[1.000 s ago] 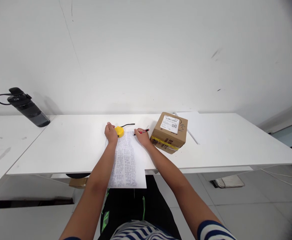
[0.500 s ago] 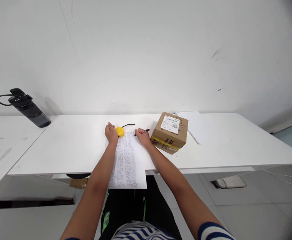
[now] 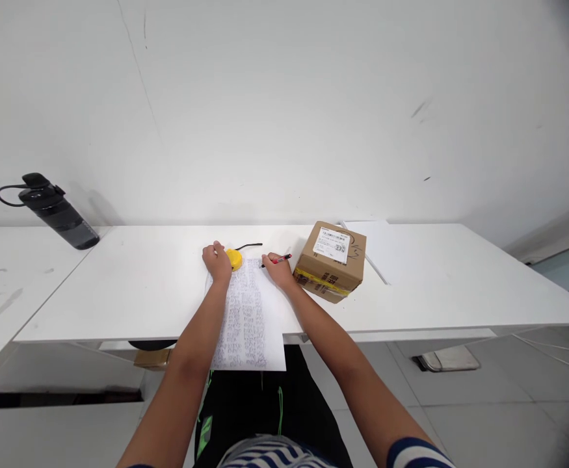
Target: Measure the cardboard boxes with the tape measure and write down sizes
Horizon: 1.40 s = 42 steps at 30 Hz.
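Note:
My right hand (image 3: 277,270) is closed around a red and black pen (image 3: 282,259), its tip near the top of a sheet of paper (image 3: 273,325). Columns of handwriting cover the sheet, whose lower end hangs past the table's front edge. My left hand (image 3: 216,262) rests with curled fingers at the sheet's upper left. Against its right side lies a yellow tape measure (image 3: 235,259) with a black wrist strap (image 3: 249,246). What those fingers hold, if anything, is hidden. Just right of my right hand stands a cardboard box (image 3: 330,261) with a white label.
White sheets (image 3: 392,250) lie behind and right of the box on the white table (image 3: 147,286). A dark water bottle (image 3: 60,211) stands at the far left. Behind the table rises a white wall (image 3: 284,117). A smaller brown box (image 3: 152,359) shows below the table.
The view has shifted slightly. My left fingers look a little more curled beside the tape measure; the right hand keeps the pen at nearly the same spot.

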Each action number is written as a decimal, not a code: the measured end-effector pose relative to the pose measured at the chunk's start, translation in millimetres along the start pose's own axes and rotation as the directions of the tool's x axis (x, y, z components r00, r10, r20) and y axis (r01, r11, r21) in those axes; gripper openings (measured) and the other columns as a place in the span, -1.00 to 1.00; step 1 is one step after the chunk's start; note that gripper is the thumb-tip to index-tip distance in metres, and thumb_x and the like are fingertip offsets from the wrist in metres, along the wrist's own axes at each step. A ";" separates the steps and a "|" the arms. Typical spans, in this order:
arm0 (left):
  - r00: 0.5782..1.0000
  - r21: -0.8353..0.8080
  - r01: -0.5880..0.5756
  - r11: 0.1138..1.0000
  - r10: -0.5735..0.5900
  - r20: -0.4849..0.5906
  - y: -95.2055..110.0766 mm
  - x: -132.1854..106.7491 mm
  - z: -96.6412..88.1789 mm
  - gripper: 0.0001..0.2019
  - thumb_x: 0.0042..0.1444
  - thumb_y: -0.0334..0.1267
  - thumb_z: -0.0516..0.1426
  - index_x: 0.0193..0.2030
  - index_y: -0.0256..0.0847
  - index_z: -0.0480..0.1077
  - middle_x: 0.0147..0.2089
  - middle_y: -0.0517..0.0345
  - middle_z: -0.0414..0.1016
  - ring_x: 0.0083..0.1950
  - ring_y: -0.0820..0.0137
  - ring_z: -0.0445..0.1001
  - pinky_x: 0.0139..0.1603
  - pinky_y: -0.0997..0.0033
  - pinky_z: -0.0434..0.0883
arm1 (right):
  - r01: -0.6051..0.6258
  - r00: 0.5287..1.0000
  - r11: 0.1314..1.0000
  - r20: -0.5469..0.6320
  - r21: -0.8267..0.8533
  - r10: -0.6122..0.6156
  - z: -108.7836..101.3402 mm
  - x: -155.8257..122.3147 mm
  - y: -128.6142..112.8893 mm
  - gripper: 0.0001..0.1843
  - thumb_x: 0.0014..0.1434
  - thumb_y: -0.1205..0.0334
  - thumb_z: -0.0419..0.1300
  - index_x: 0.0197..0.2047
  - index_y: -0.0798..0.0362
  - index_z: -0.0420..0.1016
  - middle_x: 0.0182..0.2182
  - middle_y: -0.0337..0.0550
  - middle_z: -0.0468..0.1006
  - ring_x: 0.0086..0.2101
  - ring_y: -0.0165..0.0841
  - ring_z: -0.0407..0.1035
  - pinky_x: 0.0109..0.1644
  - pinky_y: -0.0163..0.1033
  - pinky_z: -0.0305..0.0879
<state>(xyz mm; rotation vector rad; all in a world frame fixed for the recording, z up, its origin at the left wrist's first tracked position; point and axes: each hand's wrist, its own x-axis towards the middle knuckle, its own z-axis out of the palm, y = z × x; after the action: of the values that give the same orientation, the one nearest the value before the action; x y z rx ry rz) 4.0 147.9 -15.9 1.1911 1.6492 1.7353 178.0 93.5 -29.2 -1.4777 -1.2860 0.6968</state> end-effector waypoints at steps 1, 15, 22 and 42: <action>1.000 0.010 -0.001 1.000 0.001 -0.003 0.2 0.1 -0.4 -0.61 0.39 -0.04 -0.02 -0.46 -0.12 0.28 -0.17 0.06 0.42 -0.10 0.28 0.41 0.06 0.17 0.33 | -0.002 1.000 1.000 -0.009 -0.004 0.002 -0.6 -1.1 -0.2 -0.58 0.17 -0.11 0.06 -0.57 -0.05 0.15 -0.60 -0.34 0.20 -0.46 -0.37 0.16 -0.33 -0.26 0.09; 0.999 0.000 -0.008 1.000 0.008 -0.052 8.7 0.0 -11.0 -0.60 0.38 0.03 -0.04 -0.45 -0.11 0.12 -0.31 0.20 0.32 -0.27 0.39 0.35 -0.15 0.33 0.37 | -0.066 0.976 0.993 -0.215 -0.096 0.044 9.0 16.3 14.5 -0.48 0.18 0.24 0.07 0.21 0.05 0.45 0.03 0.08 0.50 0.01 -0.11 0.43 0.15 -0.06 0.35; 0.999 0.078 0.011 0.997 -0.007 -0.044 21.6 -2.9 -18.3 -0.57 0.37 0.05 -0.09 -0.49 -0.07 -0.03 -0.50 0.31 0.10 -0.44 0.40 0.22 -0.33 0.35 0.30 | -0.017 0.983 0.999 -0.181 0.035 0.023 6.6 14.7 1.5 -0.65 0.19 0.17 0.09 -0.06 0.07 0.59 -0.11 0.07 0.63 -0.08 -0.11 0.48 0.10 -0.02 0.38; 0.621 0.276 -0.736 0.618 0.454 0.639 102.9 24.2 -37.0 -0.67 0.23 -0.25 0.17 -0.55 -0.13 0.22 -0.44 0.17 0.26 -0.46 0.39 0.17 -0.39 0.37 0.05 | 0.004 0.986 0.991 -0.164 0.135 0.018 4.7 13.4 3.4 -0.63 0.22 0.08 0.05 -0.06 0.06 0.55 0.05 0.07 0.52 -0.09 -0.17 0.45 0.12 -0.03 0.38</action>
<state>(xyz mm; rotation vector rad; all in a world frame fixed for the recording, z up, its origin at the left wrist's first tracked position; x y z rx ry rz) -15.7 129.3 92.7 2.5030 1.4649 1.0791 178.6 107.9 -31.3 -1.3996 -1.0874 0.6394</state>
